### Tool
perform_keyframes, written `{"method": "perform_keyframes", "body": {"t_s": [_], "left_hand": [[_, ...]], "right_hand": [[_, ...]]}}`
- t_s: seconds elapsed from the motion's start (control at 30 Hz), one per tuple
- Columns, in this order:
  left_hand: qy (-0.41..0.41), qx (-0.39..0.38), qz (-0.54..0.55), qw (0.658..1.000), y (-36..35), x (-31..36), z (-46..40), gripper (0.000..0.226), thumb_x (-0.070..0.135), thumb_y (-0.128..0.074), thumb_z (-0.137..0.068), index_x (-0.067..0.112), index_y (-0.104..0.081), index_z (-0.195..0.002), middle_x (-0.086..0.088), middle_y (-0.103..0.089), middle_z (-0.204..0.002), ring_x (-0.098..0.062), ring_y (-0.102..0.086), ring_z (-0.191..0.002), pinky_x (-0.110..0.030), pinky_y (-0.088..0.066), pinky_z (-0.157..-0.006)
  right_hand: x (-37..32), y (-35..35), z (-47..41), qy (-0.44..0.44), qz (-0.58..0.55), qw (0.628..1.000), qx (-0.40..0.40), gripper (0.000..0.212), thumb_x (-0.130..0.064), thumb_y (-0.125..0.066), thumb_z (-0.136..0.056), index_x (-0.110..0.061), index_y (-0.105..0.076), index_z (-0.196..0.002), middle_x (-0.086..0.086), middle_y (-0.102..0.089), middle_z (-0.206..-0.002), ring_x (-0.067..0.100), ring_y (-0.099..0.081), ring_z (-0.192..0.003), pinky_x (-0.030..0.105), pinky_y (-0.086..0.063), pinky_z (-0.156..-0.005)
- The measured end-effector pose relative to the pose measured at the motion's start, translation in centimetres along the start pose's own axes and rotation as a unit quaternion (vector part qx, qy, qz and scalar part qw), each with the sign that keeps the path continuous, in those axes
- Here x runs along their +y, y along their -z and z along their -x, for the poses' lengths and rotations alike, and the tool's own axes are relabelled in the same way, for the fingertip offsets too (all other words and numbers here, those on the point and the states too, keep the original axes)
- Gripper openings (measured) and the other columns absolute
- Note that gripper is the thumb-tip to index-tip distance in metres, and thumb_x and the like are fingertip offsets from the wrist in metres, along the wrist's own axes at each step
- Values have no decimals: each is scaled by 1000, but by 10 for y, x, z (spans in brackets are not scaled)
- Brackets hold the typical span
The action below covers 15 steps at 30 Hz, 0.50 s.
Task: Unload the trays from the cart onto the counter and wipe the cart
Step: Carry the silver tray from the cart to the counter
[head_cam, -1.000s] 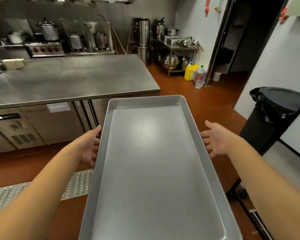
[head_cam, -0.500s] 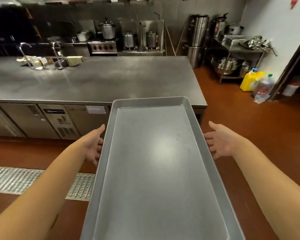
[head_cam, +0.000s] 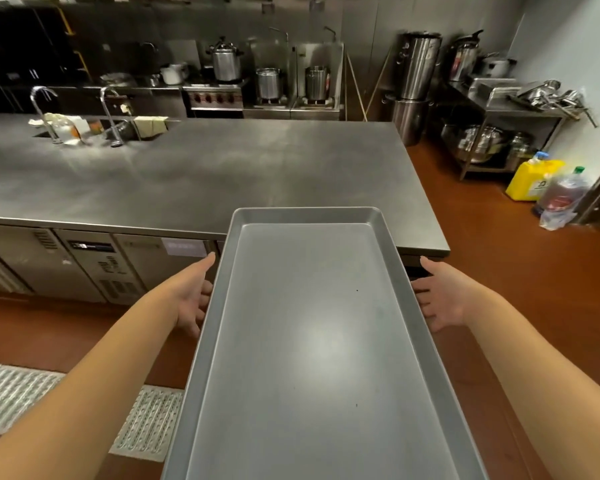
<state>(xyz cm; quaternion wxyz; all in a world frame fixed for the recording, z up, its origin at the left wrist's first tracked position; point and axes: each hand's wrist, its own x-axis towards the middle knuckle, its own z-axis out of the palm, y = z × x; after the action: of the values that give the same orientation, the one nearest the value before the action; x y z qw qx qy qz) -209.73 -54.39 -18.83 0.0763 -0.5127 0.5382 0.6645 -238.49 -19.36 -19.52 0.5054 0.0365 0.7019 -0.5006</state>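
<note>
— Steel fills this kitchen: a long counter (head_cam: 222, 174) runs across, with taps and a sink at its far left, and pots on a stove behind it.

— Where is the tray (head_cam: 312, 341)?

— Held out lengthwise over the red-brown floor (head_cam: 516, 271); its far end overlaps the counter's near edge, though I cannot tell whether it touches.

— And the grip?

— The left hand (head_cam: 191, 299) lies against the left rim and the right hand (head_cam: 444, 299) against the right rim, palms turned inward, thumbs forward along the edges, fingers reaching beneath the tray.

— Anything else?

— A yellow jug (head_cam: 530, 180) and a bottle stand by the right wall, and a drain grate (head_cam: 66, 407) sits lower left.
</note>
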Motion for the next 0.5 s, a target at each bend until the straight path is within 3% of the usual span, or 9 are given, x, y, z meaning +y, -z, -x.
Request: {"method": "perform_keyframes", "body": {"t_s": [0.13, 0.2, 0.3, 0.5], "left_hand": [[1, -15, -12, 1000, 15, 70, -68, 106, 90, -37, -84, 11, -40, -155, -16, -53, -149, -46, -41, -142, -73, -23, -115], [2, -18, -22, 1000, 24, 105, -98, 107, 91, -38, -81, 12, -43, -153, -15, -56, -146, -44, -45, -139, -73, -25, -114], [1, -14, -35, 999, 32, 147, -126, 105, 90, -38, -82, 14, -41, -155, -14, -54, -149, -45, -43, -139, -75, -24, -112], [4, -24, -37, 999, 49, 224, -198, 109, 91, -42, -79, 16, -36, -158, -13, -52, -151, -44, -41, -141, -75, -26, -110]], "right_hand": [[-58, -6, -59, 4, -15, 1000, 19, 80, -68, -31, -102, -9, -35, -156, 15, -61, -119, 40, -56, -106, 66, -30, -109], [-89, -10, -89, 2, -18, 1000, 23, 81, -69, -31, -101, -10, -34, -157, 16, -60, -127, 42, -55, -115, 65, -32, -102], [-125, -14, -119, -5, -22, 999, 24, 83, -72, -31, -99, -12, -35, -157, 17, -53, -148, 45, -47, -136, 69, -29, -110], [-193, -24, -186, -2, -24, 999, 49, 81, -71, -33, -99, -15, -33, -157, 17, -48, -154, 45, -42, -141, 70, -27, -117]]}}
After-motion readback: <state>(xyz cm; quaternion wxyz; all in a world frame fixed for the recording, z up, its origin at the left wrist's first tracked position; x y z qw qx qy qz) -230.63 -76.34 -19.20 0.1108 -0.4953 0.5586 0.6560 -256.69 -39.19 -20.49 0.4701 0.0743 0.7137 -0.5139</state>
